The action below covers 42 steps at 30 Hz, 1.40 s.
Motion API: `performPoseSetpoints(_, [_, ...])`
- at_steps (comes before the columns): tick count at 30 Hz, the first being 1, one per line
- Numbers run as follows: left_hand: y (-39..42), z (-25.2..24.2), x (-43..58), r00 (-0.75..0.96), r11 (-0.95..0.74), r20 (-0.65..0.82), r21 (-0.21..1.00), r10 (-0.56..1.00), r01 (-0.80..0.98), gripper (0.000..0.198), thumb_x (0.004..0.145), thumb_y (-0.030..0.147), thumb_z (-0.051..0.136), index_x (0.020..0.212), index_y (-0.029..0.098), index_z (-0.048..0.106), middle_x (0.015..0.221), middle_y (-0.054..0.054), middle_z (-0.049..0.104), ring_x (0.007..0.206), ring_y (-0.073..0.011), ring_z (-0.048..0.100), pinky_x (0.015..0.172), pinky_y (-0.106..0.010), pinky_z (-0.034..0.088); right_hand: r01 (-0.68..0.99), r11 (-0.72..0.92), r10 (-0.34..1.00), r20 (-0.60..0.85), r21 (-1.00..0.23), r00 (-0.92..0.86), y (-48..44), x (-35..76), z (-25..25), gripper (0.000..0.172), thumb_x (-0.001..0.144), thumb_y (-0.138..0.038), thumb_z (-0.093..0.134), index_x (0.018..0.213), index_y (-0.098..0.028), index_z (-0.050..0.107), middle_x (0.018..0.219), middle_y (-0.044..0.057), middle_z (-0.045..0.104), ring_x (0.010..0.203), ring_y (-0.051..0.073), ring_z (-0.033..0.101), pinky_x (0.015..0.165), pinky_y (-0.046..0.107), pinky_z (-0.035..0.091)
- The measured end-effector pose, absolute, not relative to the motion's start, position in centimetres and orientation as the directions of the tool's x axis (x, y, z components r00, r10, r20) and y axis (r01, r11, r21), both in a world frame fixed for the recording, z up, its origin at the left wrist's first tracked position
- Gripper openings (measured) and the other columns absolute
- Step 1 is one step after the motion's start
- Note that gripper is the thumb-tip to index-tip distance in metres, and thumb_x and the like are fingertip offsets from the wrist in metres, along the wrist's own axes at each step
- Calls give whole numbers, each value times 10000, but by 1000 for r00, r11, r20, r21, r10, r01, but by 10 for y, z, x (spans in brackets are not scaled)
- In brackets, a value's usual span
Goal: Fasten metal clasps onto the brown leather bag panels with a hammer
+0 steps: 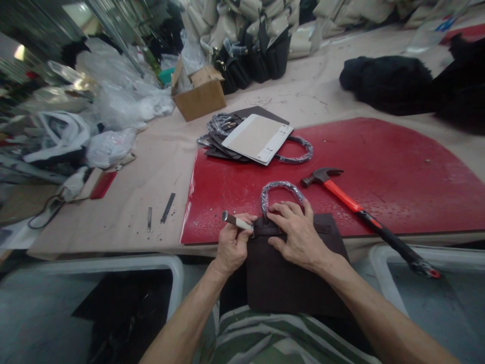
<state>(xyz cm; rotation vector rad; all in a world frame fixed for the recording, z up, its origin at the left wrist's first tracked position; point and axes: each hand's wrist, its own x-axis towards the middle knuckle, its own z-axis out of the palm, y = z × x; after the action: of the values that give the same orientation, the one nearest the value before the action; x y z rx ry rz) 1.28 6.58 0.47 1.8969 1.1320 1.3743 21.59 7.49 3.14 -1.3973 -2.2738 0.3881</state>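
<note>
1. My left hand [232,242] is closed around a small white-handled tool [237,221]. Its metal end points left, and its other end sits at the left end of the strap on the dark bag panel [288,283].
2. My right hand [297,232] grips nothing. It lies flat with fingers spread, pressing on the strap where the wrapped handle [281,189] joins the panel.
3. The panel lies at the near edge of the red board [379,172], half hanging off towards my lap. The handle loop stands just beyond my fingers, on the far side.
4. As I judge it, the step in hand is working the handle's fixing on the strap, one hand holding and the other tooling.
5. The next move calls for firm downward pressure from the right hand, so the panel cannot slide off the edge, and a steady tool tip kept close to my fingers.
6. The hammer [364,210] lies to the right, near but untouched. A stack of similar panels [257,137] rests farther away.
</note>
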Motion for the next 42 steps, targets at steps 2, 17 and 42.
performPoseSetpoints(2, [64,3,12,138,-527,512,787,848,319,82,964,228,513,986,185,579,1036,-102,685,999,-216,675,882,-391,558,751,454,891,222,-480,-396,78,215,34,391,752,-274,649,1136,-203,672,1235,85,622,1205,307,482,1150,660,94])
performPoseSetpoints(17, [61,-5,16,208,-664,645,624,735,411,119,958,176,497,1058,201,556,1086,-109,666,1048,-222,669,895,-406,558,678,418,906,230,-605,-355,91,210,25,362,730,-193,498,1035,-201,694,1197,81,658,1182,272,513,1158,605,161])
performPoseSetpoints(42, [76,-4,22,153,-625,634,639,758,449,104,955,195,498,1028,188,573,1003,-87,677,961,-208,675,842,-363,561,531,321,946,296,-784,-134,143,197,15,566,682,-98,477,1210,-152,676,1166,89,706,1116,265,610,1068,443,418])
